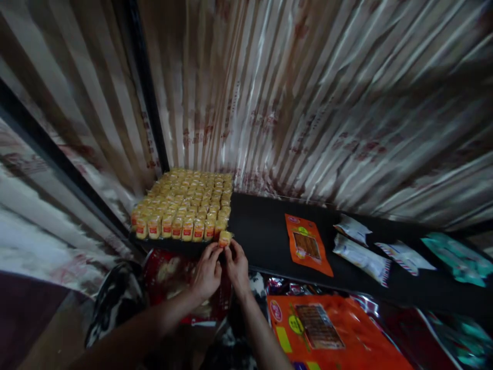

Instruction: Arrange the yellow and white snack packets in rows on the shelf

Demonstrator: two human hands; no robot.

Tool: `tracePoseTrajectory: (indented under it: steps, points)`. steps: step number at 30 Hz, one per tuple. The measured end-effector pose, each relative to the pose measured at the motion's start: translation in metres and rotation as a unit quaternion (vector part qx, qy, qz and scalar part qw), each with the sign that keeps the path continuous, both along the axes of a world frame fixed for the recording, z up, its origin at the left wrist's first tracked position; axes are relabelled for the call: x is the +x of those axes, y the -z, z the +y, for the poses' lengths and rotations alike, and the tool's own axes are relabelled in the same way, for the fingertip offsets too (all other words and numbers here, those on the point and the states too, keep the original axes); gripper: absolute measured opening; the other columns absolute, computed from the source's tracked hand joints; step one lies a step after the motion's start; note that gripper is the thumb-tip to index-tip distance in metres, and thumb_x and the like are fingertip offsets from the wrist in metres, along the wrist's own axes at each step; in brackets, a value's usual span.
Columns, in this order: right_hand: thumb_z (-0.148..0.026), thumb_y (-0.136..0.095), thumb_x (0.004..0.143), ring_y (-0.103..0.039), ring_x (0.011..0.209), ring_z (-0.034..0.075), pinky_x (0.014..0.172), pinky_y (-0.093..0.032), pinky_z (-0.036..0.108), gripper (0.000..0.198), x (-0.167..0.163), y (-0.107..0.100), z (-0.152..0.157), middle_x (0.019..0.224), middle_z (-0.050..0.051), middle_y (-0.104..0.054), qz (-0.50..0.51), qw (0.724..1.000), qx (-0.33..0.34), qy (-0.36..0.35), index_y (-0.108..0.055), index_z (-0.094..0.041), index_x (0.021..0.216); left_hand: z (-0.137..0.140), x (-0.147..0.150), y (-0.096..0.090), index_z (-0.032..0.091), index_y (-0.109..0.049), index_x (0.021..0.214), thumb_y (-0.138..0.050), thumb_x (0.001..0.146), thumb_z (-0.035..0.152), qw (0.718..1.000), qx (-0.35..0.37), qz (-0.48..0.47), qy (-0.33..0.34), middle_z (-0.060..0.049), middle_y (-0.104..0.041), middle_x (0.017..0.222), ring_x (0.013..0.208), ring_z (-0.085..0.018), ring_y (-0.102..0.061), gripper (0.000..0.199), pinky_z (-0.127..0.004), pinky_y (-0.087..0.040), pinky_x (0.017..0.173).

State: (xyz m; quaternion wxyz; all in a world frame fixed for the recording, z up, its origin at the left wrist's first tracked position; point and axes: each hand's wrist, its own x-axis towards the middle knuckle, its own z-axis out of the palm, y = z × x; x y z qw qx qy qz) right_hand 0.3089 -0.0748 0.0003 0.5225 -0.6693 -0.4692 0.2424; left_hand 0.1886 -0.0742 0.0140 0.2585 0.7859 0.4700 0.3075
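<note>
1. Left hand (208, 272): fingertips drawn narrow, gripping 1 wrapped snack (224, 237) from the left.
2. Right hand (237, 266): fingertips narrow, gripping the same snack from the right.
3. Snack position: near the front edge of the black shelf (259, 221), by the right end of the front row (187, 229); contact unclear.
4. Step in hand: apparently adding to the rows.
5. Next move: probably calls for aligning the snack upright without disturbing its neighbours.

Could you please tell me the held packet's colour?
The held packet is yellow with some orange-red, best seen in the head view.
</note>
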Motion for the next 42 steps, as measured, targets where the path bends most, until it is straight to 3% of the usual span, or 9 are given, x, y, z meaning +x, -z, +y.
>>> tracePoseTrajectory:
  steps: [8,14,22,27,32,42]
  points:
    - [-0.040,-0.047,0.086,-0.058,0.102,0.021,0.093,-0.044,0.036,0.037,-0.033,-0.011,-0.006,0.107,0.012,-0.063,-0.029,0.999,0.013,-0.036,-0.063,-0.016,0.110,-0.009,-0.031,0.004,0.014,-0.048,0.125,-0.036,0.080,0.010,0.998,0.007,-0.047,-0.034,-0.013,-0.049,0.129,0.123,-0.022,-0.046,0.046,-0.043,-0.039,0.106]
    - [-0.041,-0.049,0.083,-0.057,0.107,0.024,0.096,-0.042,0.038,0.041,-0.072,-0.012,0.000,0.115,0.013,-0.062,0.009,0.999,-0.006,-0.045,-0.059,-0.015,0.113,-0.012,-0.060,-0.006,0.015,-0.053,0.117,-0.038,0.083,0.015,0.990,-0.017,-0.067,-0.125,-0.012,-0.053,0.121,0.115,-0.020,-0.051,0.038,-0.040,-0.042,0.102]
    - [-0.041,-0.054,0.080,-0.063,0.085,0.020,0.080,-0.050,0.033,0.031,-0.138,-0.013,0.018,0.093,0.007,-0.066,0.071,0.992,0.001,-0.102,-0.054,-0.018,0.102,0.004,-0.112,0.001,0.018,-0.053,0.112,-0.043,0.086,0.022,0.968,0.002,-0.121,-0.221,-0.011,-0.052,0.118,0.108,-0.020,-0.055,0.028,-0.039,-0.047,0.094]
    - [-0.040,-0.050,0.082,-0.063,0.079,0.019,0.075,-0.049,0.032,0.026,-0.167,-0.017,0.026,0.088,0.006,-0.066,0.035,0.994,-0.007,-0.106,-0.054,-0.019,0.097,0.013,-0.137,0.009,0.018,-0.054,0.110,-0.043,0.086,0.022,0.961,0.031,-0.128,-0.244,-0.010,-0.053,0.114,0.107,-0.019,-0.055,0.026,-0.037,-0.049,0.092]
    - [-0.039,-0.048,0.082,-0.063,0.079,0.021,0.075,-0.048,0.032,0.027,-0.180,-0.016,0.037,0.090,0.008,-0.066,-0.033,0.996,-0.013,-0.078,-0.056,-0.018,0.096,0.023,-0.146,0.013,0.017,-0.054,0.110,-0.041,0.088,0.024,0.959,0.048,-0.127,-0.250,-0.011,-0.053,0.114,0.106,-0.019,-0.055,0.027,-0.037,-0.049,0.092]
    - [-0.026,-0.042,0.083,-0.058,0.094,0.021,0.085,-0.045,0.037,0.028,-0.180,-0.003,0.043,0.101,0.011,-0.063,-0.080,0.991,0.075,-0.075,-0.059,-0.016,0.103,0.042,-0.147,0.019,0.016,-0.055,0.111,-0.039,0.085,0.015,0.962,0.064,-0.104,-0.245,-0.011,-0.055,0.114,0.109,-0.020,-0.055,0.031,-0.039,-0.046,0.098]
